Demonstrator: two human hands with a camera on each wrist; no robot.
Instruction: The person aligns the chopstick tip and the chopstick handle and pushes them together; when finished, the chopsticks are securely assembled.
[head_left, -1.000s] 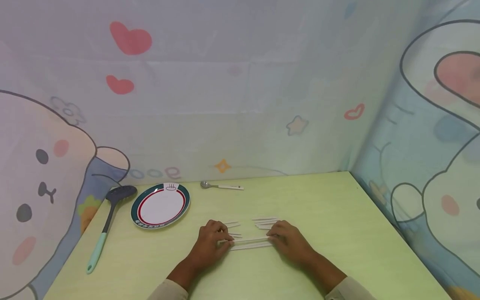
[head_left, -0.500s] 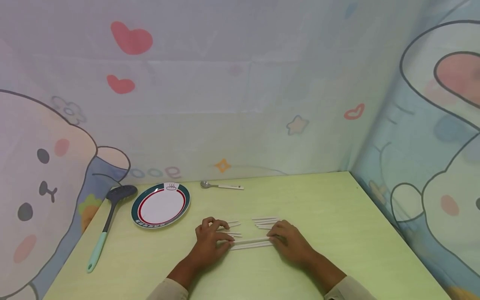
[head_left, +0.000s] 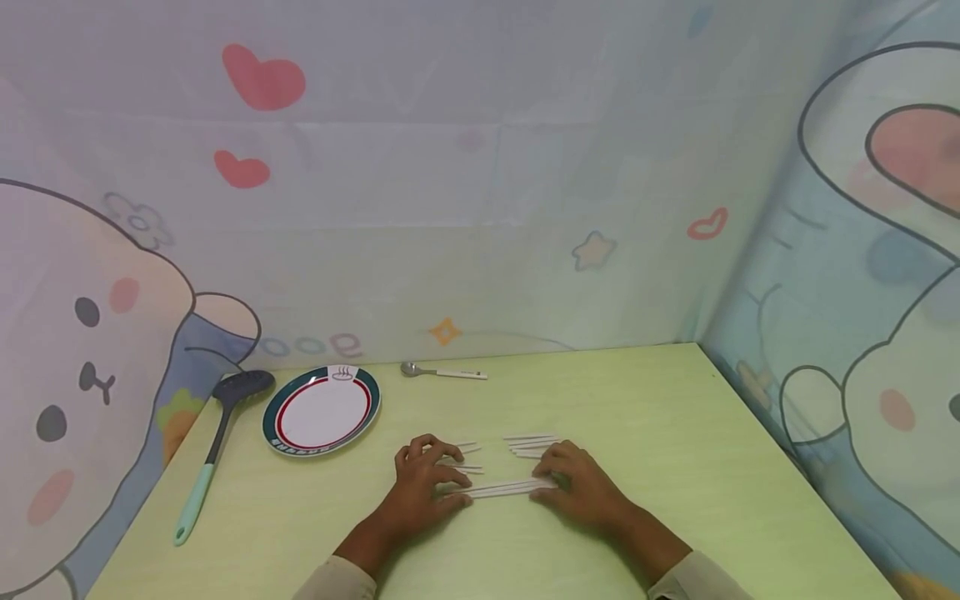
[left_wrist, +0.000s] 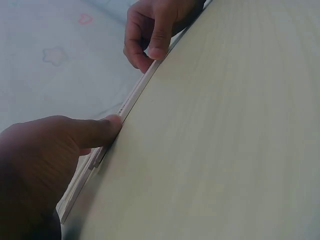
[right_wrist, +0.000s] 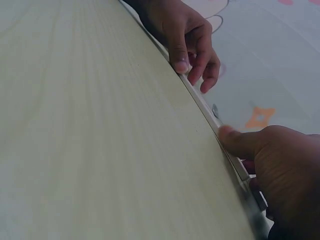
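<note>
Thin white sticks point(head_left: 502, 490) lie side by side on the table between my two hands, running left to right. My left hand point(head_left: 423, 487) pinches their left ends, thumb on the near side and index finger on the far side; its other fingers spread over more sticks behind. At the right ends my right hand point(head_left: 581, 487) has thumb and curled fingers round them. In the left wrist view my left thumb point(left_wrist: 107, 127) presses against a stick's side. Behind the hands lie a left group of sticks point(head_left: 468, 469), partly hidden by the left fingers, and a right group point(head_left: 528, 444).
A white plate point(head_left: 326, 412) with a dark green rim lies back left. Left of it is a slotted turner point(head_left: 243, 385) with a mint handle. A small spoon point(head_left: 450, 374) lies near the back edge. A printed cloth point(head_left: 450, 167) hangs behind the pale table point(head_left: 675, 467).
The far stick held between the hands has come toward the near ones, so they now lie close together. My thumbs have shifted slightly nearer my body, and the left fingers have spread.
</note>
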